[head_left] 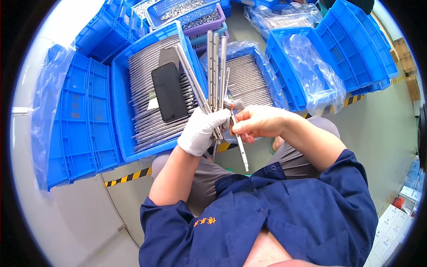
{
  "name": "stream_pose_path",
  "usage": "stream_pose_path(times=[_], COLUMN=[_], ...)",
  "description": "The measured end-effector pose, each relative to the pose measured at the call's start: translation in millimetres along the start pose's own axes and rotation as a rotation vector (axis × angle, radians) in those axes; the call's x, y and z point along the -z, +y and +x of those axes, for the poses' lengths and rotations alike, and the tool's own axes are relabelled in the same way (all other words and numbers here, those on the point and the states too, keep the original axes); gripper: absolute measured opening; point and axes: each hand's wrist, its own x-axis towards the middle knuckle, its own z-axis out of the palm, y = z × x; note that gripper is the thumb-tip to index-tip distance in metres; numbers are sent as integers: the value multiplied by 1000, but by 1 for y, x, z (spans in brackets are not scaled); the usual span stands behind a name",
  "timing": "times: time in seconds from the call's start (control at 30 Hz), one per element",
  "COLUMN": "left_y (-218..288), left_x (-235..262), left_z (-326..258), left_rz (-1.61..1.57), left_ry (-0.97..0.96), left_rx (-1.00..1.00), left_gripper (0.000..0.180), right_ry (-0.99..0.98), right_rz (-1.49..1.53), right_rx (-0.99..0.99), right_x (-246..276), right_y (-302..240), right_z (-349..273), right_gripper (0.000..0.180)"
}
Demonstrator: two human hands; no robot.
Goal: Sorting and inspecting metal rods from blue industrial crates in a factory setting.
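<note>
My left hand (200, 129), in a white glove, is closed around several silver metal tubes (210, 66) with small holes along them. They stand up from the fist and fan out a little at the top. My bare right hand (262, 121) is beside it, thumb and fingers pinching one more metal tube (241, 149), which slants down toward my lap and ends in a narrower tip. A small grey piece (235, 104) shows by the right fingers; its kind is unclear. Beyond the left hand, a black phone (170, 92) lies on rows of rods in a blue crate (126, 151).
A second, plastic-lined blue crate (278, 95) holds shorter rods (249, 80). Right of it is a blue crate (284, 66) with clear plastic film (311, 66). Stacked blue crates (82, 120) stand at left. Baskets of small metal parts (182, 13) sit behind. Black-yellow tape (129, 177) marks the floor.
</note>
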Motion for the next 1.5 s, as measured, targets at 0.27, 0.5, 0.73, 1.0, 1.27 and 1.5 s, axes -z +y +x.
stream_pose_path(times=[0.27,0.5,0.73,1.0,1.27,1.5], left_y=[6,11,5,3,-5,-13], left_x=[5,2,-3,-6,-8,-5], left_z=[8,-5,-7,-4,0,2], left_rz=[171,372,417,313,181,189], left_ry=[64,-25,-58,54,133,95], left_rx=[-133,42,142,-8,-43,-63], left_gripper=[26,42,43,28,19,23], right_ry=[-456,480,190,440,431,382], right_rz=[-527,-77,125,12,-216,-95], right_rx=[-185,623,704,525,456,348], right_x=[-39,39,58,34,8,3], right_y=[41,-38,-49,-38,-19,-6], right_z=[-6,-29,-41,-32,-6,-1], right_gripper=[21,17,18,18,20,22])
